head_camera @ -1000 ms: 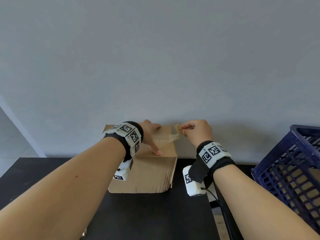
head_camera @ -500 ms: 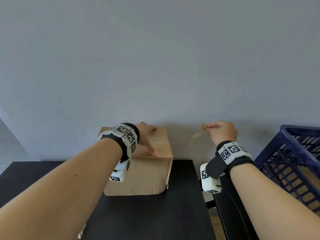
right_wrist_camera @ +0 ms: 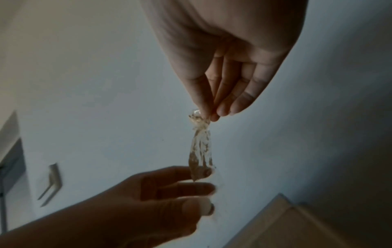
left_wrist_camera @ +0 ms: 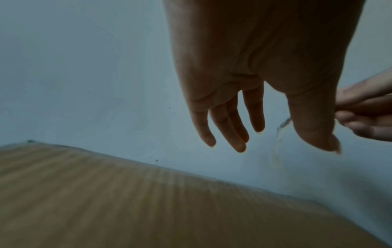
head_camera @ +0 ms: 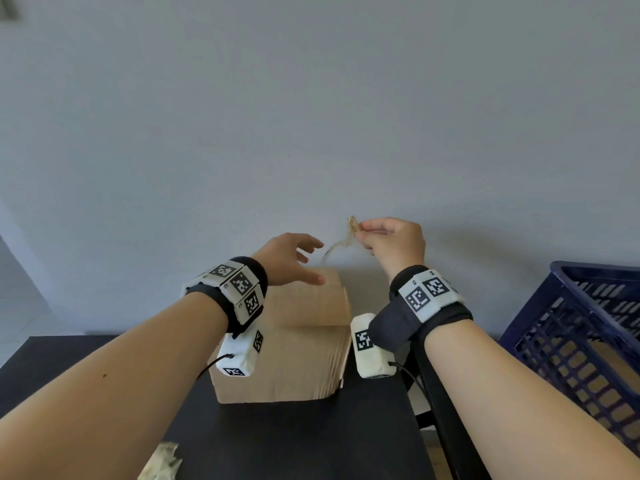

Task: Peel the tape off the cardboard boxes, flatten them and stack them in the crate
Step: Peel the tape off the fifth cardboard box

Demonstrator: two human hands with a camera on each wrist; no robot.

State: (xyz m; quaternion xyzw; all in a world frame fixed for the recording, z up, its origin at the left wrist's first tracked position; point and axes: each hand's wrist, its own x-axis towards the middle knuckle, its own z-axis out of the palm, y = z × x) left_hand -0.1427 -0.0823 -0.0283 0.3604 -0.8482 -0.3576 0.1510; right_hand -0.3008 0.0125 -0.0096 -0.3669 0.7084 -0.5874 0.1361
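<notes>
Lifted off the box point(head_camera: 304, 327), left hand point(head_camera: 287, 259) spreads; right hand point(head_camera: 393, 242) pinches tape point(head_camera: 337, 244).

left hand point(head_camera: 289, 259) lifted off box point(head_camera: 294, 344), reaching tape point(head_camera: 337, 244)

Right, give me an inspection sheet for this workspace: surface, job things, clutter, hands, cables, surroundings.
Surface: black table, dark and matte, holding the box.
Job's things: cardboard box standing unflattened on the table; strip of clear tape off the box, hanging in the air; blue crate on the right, with something brown showing through its slots.
Clutter: crumpled pale wad at the near table edge.
Hands: right hand pinches the top of the tape; left hand open above the box, fingers reaching toward the tape's lower end.
Cables: thin black leads from both wrist cameras.
Surroundings: plain grey wall behind; a bracket-like fitting on it.
</notes>
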